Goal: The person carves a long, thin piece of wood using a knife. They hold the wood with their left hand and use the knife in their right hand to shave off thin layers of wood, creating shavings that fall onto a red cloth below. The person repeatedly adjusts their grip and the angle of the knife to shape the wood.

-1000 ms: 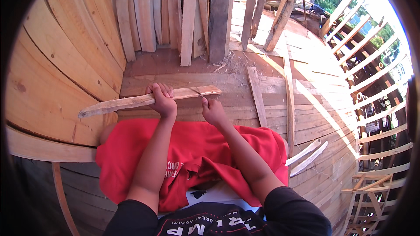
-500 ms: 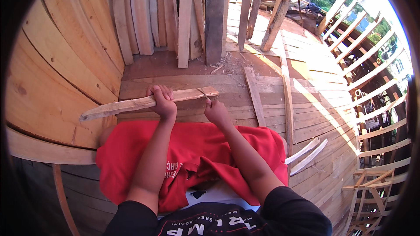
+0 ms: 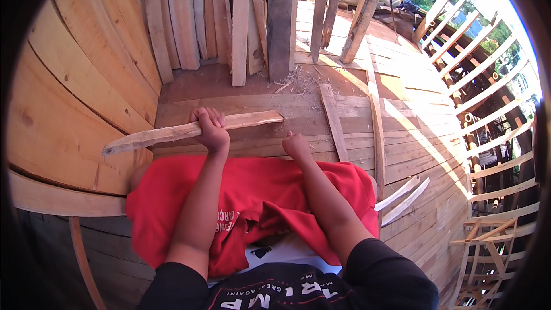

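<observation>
A long, pale wooden strip (image 3: 249, 119) lies crosswise above my lap, its left end tapered and bark-edged. My left hand (image 3: 211, 130) is wrapped round its middle from above. Just below and to the right of the strip's right end is my right hand (image 3: 297, 146), closed in a fist and apart from the wood. Whatever that fist grips is too small or hidden to make out. Red cloth (image 3: 189, 195) covers my bent legs beneath both forearms.
Curved plank walls (image 3: 86, 80) rise at the left, with upright boards (image 3: 183, 23) behind. Shavings (image 3: 304, 82) litter the plank floor. A loose board (image 3: 333, 120) and a long batten (image 3: 376, 132) lie to the right, near two pale strips (image 3: 406, 201). Open curved ribs (image 3: 488, 89) line the far right.
My right hand has moved right and slightly down, off the strip's end. The thin tool that crossed the strip from that hand no longer shows clearly. My left hand keeps its hold.
</observation>
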Motion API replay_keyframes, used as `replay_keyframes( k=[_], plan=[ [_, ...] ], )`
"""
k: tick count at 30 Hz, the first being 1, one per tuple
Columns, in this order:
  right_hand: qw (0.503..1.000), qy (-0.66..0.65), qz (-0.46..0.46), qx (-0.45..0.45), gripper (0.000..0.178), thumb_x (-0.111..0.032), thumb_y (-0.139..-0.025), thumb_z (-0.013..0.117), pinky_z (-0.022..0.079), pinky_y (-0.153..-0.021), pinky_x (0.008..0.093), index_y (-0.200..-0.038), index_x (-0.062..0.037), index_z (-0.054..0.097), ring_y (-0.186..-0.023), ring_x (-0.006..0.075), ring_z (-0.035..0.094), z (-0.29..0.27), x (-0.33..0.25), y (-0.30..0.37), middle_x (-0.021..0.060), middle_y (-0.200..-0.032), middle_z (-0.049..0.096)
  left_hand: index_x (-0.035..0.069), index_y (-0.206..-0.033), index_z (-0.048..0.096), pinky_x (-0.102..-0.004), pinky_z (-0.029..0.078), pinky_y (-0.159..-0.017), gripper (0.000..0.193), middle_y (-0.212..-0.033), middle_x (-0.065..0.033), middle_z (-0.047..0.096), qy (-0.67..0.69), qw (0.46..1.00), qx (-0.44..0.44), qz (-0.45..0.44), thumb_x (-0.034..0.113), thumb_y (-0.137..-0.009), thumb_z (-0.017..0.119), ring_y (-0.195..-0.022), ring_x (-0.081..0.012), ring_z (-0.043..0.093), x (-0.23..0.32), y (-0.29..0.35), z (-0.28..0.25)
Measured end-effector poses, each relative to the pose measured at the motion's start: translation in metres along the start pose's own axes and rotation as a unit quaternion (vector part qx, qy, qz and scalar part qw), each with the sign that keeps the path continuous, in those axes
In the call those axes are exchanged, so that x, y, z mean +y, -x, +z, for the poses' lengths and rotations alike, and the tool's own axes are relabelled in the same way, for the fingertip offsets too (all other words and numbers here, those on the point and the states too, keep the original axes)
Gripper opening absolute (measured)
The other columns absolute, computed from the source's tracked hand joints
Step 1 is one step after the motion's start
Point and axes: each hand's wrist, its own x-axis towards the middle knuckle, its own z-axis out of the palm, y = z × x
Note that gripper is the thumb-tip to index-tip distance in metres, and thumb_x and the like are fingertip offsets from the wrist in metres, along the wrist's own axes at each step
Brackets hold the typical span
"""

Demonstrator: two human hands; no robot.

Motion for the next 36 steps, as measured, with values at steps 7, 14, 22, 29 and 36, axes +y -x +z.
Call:
replay_keyframes(
  k=[7, 14, 22, 29, 36],
  plan=[
    [0.999, -0.027, -0.003, -0.018, 0.054, -0.039, -0.099, 0.042, 0.048, -0.086, 0.0560, -0.090, 0.0078, 0.068, -0.095, 0.0515, 0.061, -0.006, -0.011, -0.004, 0.0343, -0.091, 0.064, 0.012, -0.066, 0.032, -0.0287, 0.032, -0.046, 0.033, -0.049, 0.0007, 0.031, -0.028, 0.999, 0.022, -0.011, 0.012, -0.096, 0.044, -0.043, -0.0098, 0.030, 0.000, -0.003, 0.001],
    [0.988, -0.068, -0.112, -0.079, 0.056, -0.042, -0.100, 0.042, 0.047, -0.081, 0.0567, -0.084, 0.0059, 0.067, -0.091, 0.0513, 0.061, 0.002, -0.063, 0.016, 0.0340, -0.088, 0.064, 0.011, -0.069, 0.035, -0.0280, 0.033, -0.045, 0.026, -0.051, 0.0003, 0.034, -0.027, 0.992, 0.120, -0.002, 0.006, -0.091, 0.047, -0.043, -0.0100, 0.032, 0.006, -0.019, -0.025],
    [0.988, -0.038, -0.151, -0.010, 0.050, -0.040, -0.098, 0.045, 0.047, -0.075, 0.0575, -0.078, 0.0026, 0.063, -0.083, 0.0500, 0.061, 0.019, -0.074, 0.009, 0.0309, -0.081, 0.064, 0.011, -0.069, 0.033, -0.0338, 0.037, -0.052, 0.023, -0.056, -0.0015, 0.033, -0.071, 0.941, 0.322, -0.069, 0.014, -0.086, 0.049, -0.049, -0.0148, 0.035, 0.005, -0.044, -0.052],
    [0.995, -0.050, -0.084, 0.026, 0.048, -0.039, -0.098, 0.047, 0.048, -0.071, 0.0558, -0.080, 0.0016, 0.064, -0.080, 0.0486, 0.061, 0.010, -0.063, -0.009, 0.0267, -0.077, 0.064, 0.011, -0.071, 0.034, -0.0376, 0.041, -0.055, 0.020, -0.059, -0.0020, 0.031, -0.093, 0.923, 0.362, -0.096, 0.013, -0.086, 0.047, -0.052, -0.0166, 0.035, -0.015, -0.029, -0.030],
    [0.988, -0.129, -0.086, -0.011, 0.052, -0.040, -0.100, 0.046, 0.046, -0.068, 0.0526, -0.080, 0.0060, 0.060, -0.078, 0.0496, 0.061, -0.002, -0.054, -0.025, 0.0311, -0.073, 0.060, 0.009, -0.081, 0.041, -0.0371, 0.050, -0.066, 0.017, -0.069, -0.0026, 0.047, -0.188, 0.972, 0.138, -0.039, 0.009, -0.092, 0.054, -0.061, -0.0141, 0.049, -0.003, -0.020, 0.005]
  ],
)
